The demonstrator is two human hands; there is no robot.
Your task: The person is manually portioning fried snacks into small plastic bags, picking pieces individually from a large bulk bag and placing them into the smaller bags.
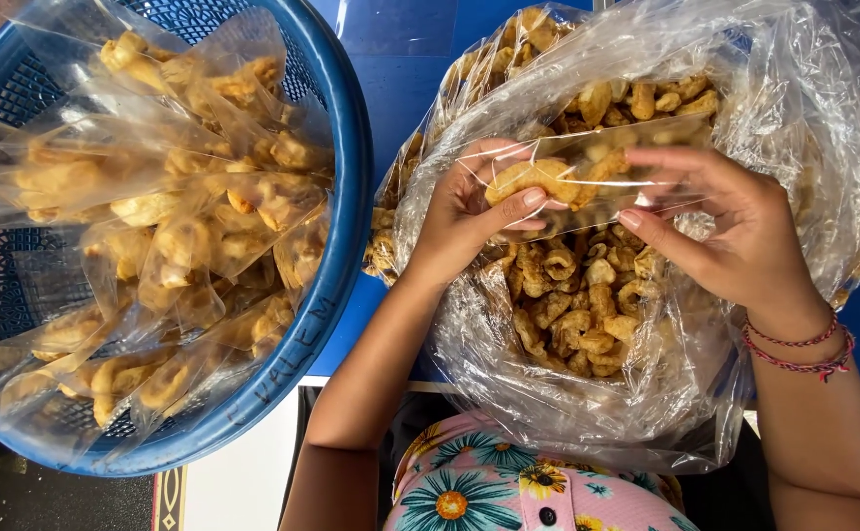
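- While both hands work above the large clear plastic sack (685, 393), a small clear packet (587, 172) stretches between them, thin, glossy and creased, with curled golden fried crackling pieces (533, 177) inside.
- The left hand (469, 211) pinches the packet's left end, thumb pressing a puffed piece through the film; the right hand (735, 231) grips its right end with fingers curled.
- The sack gapes open beneath, heaped with loose cracklings (577, 305), knobbly and ring-shaped.
- At left, a blue plastic basket (346, 197) with a lattice wall holds many filled packets (184, 216), piled crosswise.
- Red bead bracelets (803, 354) circle the right wrist; a floral pink garment (508, 487) shows below.
- Both sit on a blue tabletop (400, 69).
- Glare on the film blurs the packet's edges, and the basket is cut off at left.
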